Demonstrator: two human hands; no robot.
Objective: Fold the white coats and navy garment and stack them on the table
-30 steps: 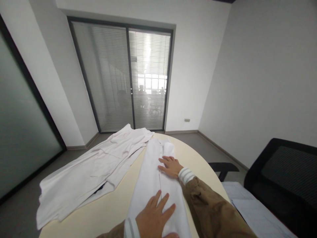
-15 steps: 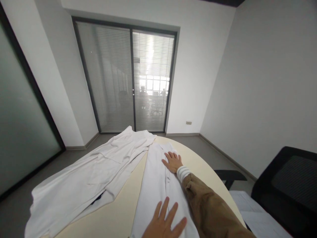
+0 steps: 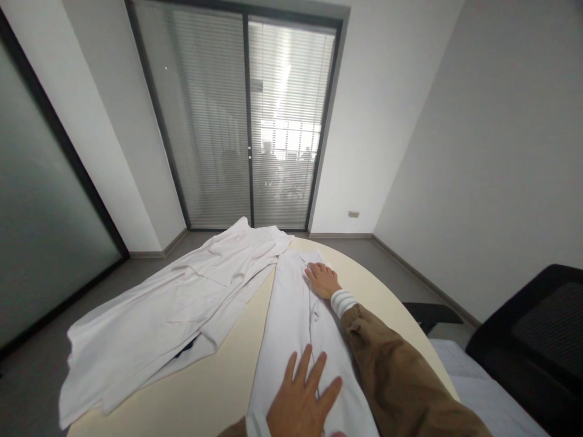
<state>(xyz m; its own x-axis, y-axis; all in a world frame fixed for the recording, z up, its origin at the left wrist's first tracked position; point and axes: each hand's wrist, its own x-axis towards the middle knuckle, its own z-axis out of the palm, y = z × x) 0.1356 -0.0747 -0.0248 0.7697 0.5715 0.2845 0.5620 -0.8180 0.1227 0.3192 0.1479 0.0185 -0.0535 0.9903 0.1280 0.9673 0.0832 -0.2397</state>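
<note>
Under both my hands a long white garment (image 3: 285,321), folded narrow, lies lengthwise on the round cream table (image 3: 237,370). Near the bottom of the view my left hand (image 3: 300,391) rests flat on its near part, fingers spread. My right hand (image 3: 323,280) lies on the right edge of its far end, fingers slightly bent and closer together, gripping nothing that I can see. To the left, a second white garment (image 3: 150,331) is spread out with wrinkles. A small dark blue patch shows at its lower edge.
A black mesh chair (image 3: 537,340) stands to the right of the table, with white cloth (image 3: 473,388) on its seat. Beyond the table are a glass partition with blinds (image 3: 209,133) and a white wall (image 3: 382,121).
The view has tipped down a little, so the table sits higher in it. My right hand's fingers have drawn closer together. My left hand stays spread on the garment, with more of its wrist showing.
</note>
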